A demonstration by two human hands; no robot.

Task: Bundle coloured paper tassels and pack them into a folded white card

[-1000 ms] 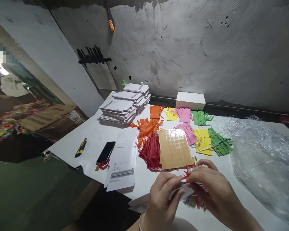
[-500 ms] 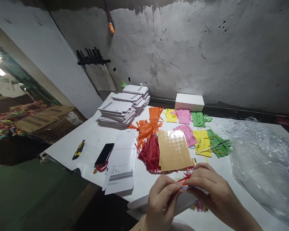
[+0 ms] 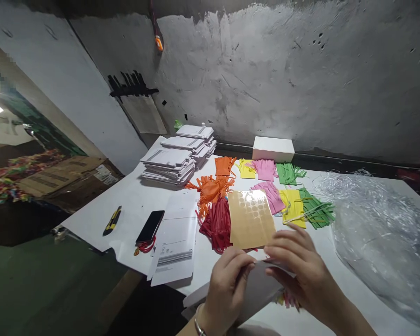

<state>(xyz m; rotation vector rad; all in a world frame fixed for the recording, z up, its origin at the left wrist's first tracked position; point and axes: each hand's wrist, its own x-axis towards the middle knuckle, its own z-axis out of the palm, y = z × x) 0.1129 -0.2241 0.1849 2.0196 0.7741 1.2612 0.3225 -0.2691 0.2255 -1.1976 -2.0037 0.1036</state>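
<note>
While a yellow-and-black cutter (image 3: 112,220) lies near the left edge of the white table (image 3: 133,193), a dark phone (image 3: 150,227) rests just to its right, beside a flat printed sheet of card (image 3: 177,237), with stacked white cartons (image 3: 168,162) behind. Next comes a dark red fringed bundle (image 3: 217,225). In front of it, the left hand (image 3: 229,284) pinches the edge of a white carton (image 3: 258,285) between thumb and curled fingers; the carton is held tilted at the table's near edge, below a tan sticker sheet (image 3: 251,224). The right hand (image 3: 296,259) is half open at the carton's upper right edge, thumb apart from the fingers; whether it grips, I cannot tell. Beyond lie a green fringed bundle (image 3: 317,211) and, farthest right, clear plastic (image 3: 374,247).
</note>
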